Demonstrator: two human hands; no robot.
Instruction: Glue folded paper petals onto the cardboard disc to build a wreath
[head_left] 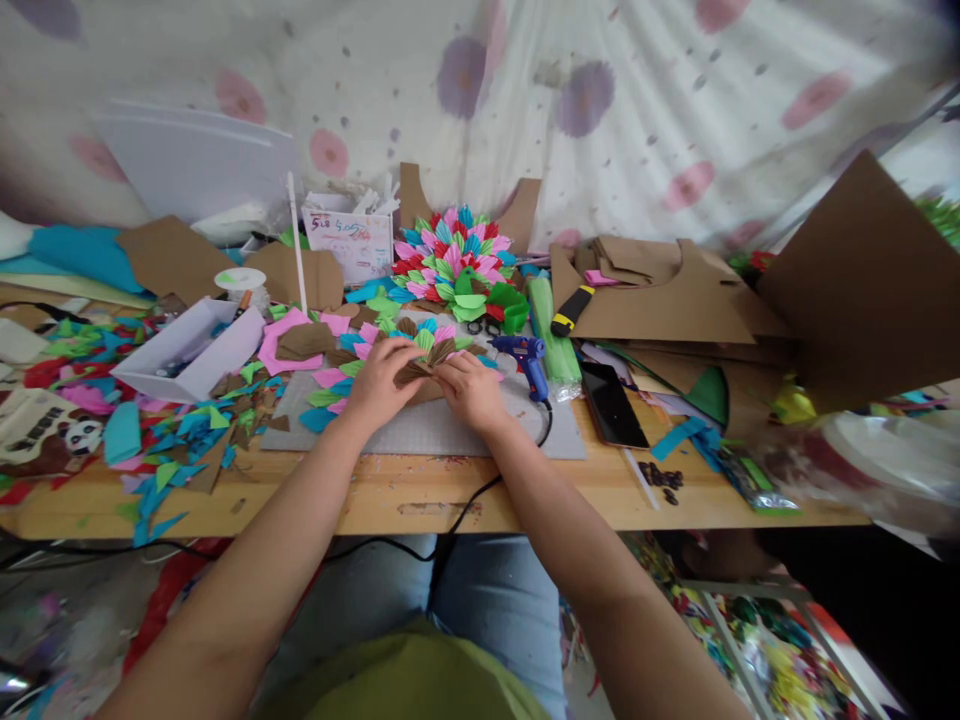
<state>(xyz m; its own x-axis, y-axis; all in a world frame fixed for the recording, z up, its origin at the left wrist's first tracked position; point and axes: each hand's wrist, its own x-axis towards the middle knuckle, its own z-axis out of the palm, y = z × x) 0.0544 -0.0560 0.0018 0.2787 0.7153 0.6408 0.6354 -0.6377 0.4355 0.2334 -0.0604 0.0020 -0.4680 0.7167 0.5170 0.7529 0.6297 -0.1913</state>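
Observation:
Both hands meet over a grey board point(450, 440) at the middle of the table. My left hand point(384, 382) is closed on a brown pleated paper petal point(411, 372), pinching its left side. At its right end my right hand point(469, 385) pinches the same petal between thumb and fingers. Beneath and around the hands lies a piece with pink, blue, green and brown paper petals point(330, 378), partly hidden by the hands. A blue glue gun point(527, 362) stands on the board just right of my right hand.
A finished-looking colourful petal fan point(454, 255) stands behind. Right are a yellow-black utility knife point(572, 311), a phone point(613, 403) and stacked cardboard point(675, 310). Left are a white box point(187, 350) and paper scraps point(169, 475). The glue gun's cable point(480, 492) hangs over the front edge.

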